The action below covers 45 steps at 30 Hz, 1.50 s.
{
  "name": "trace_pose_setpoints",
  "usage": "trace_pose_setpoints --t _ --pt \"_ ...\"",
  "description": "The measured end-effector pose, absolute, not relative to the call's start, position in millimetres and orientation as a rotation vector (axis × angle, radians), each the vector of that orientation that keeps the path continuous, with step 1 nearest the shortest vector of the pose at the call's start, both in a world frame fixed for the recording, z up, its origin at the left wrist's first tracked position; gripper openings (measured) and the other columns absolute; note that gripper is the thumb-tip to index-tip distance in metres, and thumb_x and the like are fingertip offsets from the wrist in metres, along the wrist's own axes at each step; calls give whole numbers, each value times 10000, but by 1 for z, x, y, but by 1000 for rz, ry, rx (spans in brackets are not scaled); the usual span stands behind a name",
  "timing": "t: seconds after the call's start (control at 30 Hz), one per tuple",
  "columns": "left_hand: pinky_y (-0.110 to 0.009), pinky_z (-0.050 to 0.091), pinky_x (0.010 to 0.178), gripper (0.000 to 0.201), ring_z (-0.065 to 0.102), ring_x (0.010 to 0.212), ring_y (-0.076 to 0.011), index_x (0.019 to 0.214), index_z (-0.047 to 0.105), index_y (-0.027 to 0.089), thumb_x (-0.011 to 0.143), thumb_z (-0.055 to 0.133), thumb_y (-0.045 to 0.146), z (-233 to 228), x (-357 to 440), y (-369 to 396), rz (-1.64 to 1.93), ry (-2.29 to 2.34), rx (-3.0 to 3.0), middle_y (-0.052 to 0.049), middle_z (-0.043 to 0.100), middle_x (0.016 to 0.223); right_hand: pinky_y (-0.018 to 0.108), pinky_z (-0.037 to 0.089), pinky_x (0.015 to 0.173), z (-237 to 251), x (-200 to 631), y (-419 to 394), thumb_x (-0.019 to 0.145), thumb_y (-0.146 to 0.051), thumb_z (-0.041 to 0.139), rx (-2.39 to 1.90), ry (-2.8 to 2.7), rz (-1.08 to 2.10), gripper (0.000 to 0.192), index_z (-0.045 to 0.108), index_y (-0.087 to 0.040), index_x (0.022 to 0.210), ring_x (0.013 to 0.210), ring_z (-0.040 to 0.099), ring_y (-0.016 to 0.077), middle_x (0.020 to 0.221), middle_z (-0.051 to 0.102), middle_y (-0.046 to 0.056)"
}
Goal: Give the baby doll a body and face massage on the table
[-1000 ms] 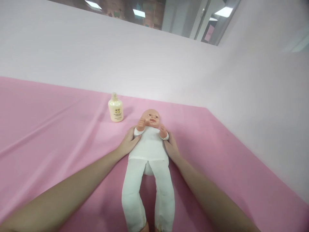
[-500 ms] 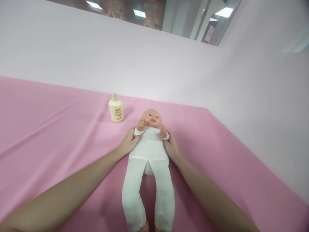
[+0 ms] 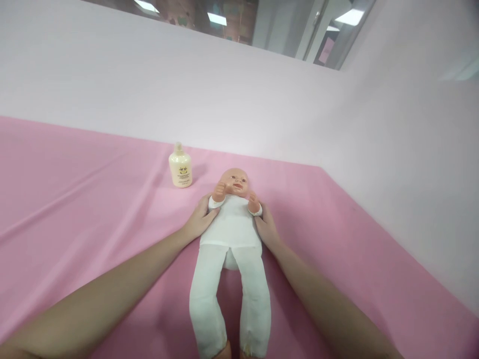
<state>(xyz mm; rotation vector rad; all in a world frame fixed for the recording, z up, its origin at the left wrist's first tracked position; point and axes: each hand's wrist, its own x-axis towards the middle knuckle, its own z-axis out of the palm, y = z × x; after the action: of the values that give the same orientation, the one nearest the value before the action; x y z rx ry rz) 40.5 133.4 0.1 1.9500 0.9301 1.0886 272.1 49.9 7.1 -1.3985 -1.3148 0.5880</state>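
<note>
Clasping the doll (image 3: 235,224) between them, left hand (image 3: 198,220) and right hand (image 3: 267,229) show no prop under its head (image 3: 239,180); lifting by the sides could let it loll back

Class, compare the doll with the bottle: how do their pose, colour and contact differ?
Pose: the doll lies on its back; the bottle stands upright.
Colour: the doll wears white; the bottle is pale yellow with dark print.
Contact: the left hand and right hand hold the doll's sides; neither touches the bottle.
Both rest on the pink sheet.
</note>
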Motion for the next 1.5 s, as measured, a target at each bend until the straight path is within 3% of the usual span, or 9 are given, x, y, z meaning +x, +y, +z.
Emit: trace_pose_setpoints --t 1.27,1.5 --pt "-456 384 1054 503 498 1216 -266 1351 432 206 867 535 295 -5 39 139 1100 911 1994 -100 542 1307 440 402 1058 5 272 50 776 -144 433 -1391 -1329 574 509 525 -275 1259 1187 533 216 1270 600 28" --pt "-473 295 1115 460 454 1248 -260 1368 463 271 908 455 263 -2 36 136 1048 815 2230 -71 542 1328 431 413 1051 5 272 51 760 -121 417 -1323 -1363 592 504 572 -278 1213 1169 542 211 1223 632 10"
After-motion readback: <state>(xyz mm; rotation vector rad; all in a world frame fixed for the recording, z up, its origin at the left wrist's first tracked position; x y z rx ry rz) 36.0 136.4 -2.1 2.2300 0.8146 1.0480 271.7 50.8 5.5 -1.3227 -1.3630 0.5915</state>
